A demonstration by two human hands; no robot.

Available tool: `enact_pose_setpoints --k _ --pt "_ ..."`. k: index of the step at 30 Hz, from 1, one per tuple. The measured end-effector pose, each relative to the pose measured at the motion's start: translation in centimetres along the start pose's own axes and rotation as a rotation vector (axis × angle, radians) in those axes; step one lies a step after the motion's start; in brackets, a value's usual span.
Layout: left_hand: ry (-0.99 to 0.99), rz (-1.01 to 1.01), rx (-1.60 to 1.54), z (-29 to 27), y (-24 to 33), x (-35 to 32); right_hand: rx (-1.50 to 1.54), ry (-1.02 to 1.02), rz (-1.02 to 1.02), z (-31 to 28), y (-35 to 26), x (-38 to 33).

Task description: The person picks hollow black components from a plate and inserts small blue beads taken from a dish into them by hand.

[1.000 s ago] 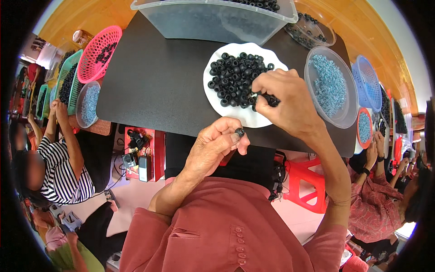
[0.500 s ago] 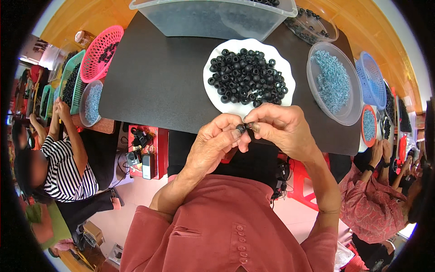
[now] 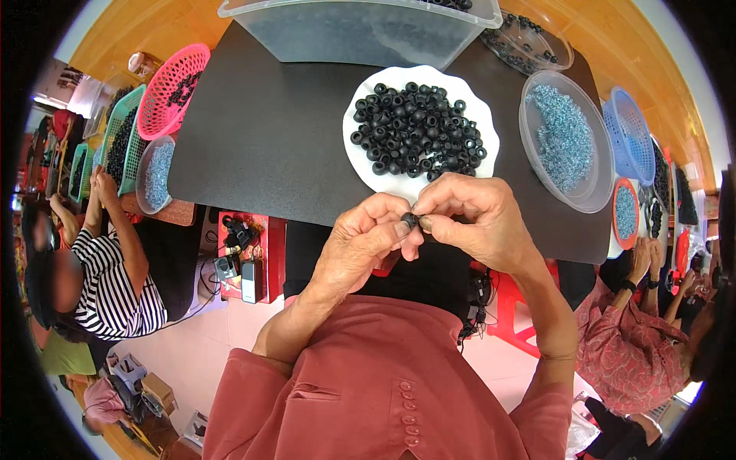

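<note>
**A:** Where are your hands, and how much room do they have?

**B:** Your left hand point(image 3: 364, 241) and right hand point(image 3: 471, 222) meet just off the near edge of the black table point(image 3: 261, 146), over your lap. Both sets of fingertips are pressed together, pinching one small black ring point(image 3: 409, 222) between them. The table's left half lies bare and matte; the right half is crowded.

**A:** What sits closest?

**B:** Just beyond your knuckles, a white scalloped plate point(image 3: 368, 165) heaped with more black rings point(image 3: 418, 130), rubbery-looking and round. To its right, a clear plastic bowl point(image 3: 537, 172) of pale blue pieces, too small to make out.

**A:** Anything cut off or hidden?

**B:** A clear plastic bin point(image 3: 360, 31) at the far edge runs out of view at the top. Your fingers cover most of the pinched ring. A pink mesh basket point(image 3: 172, 88) stands off the left corner.
</note>
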State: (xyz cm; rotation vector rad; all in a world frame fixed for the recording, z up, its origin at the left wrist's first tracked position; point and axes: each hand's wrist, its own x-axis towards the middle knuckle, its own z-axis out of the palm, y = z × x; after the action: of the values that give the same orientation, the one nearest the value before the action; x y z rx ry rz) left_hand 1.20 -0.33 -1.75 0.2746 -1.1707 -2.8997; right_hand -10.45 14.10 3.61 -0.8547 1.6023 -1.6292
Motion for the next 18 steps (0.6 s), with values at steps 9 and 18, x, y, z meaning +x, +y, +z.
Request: enact_pose_setpoints --k 9,18 --pt "0.003 0.024 -0.009 0.2 -0.4 -0.3 -0.328 -0.017 -0.179 -0.1 -1.2 0.4" --pt "0.001 0.015 0.079 0.0 -0.1 -0.3 0.163 -0.165 0.105 -0.8 -0.7 0.5"
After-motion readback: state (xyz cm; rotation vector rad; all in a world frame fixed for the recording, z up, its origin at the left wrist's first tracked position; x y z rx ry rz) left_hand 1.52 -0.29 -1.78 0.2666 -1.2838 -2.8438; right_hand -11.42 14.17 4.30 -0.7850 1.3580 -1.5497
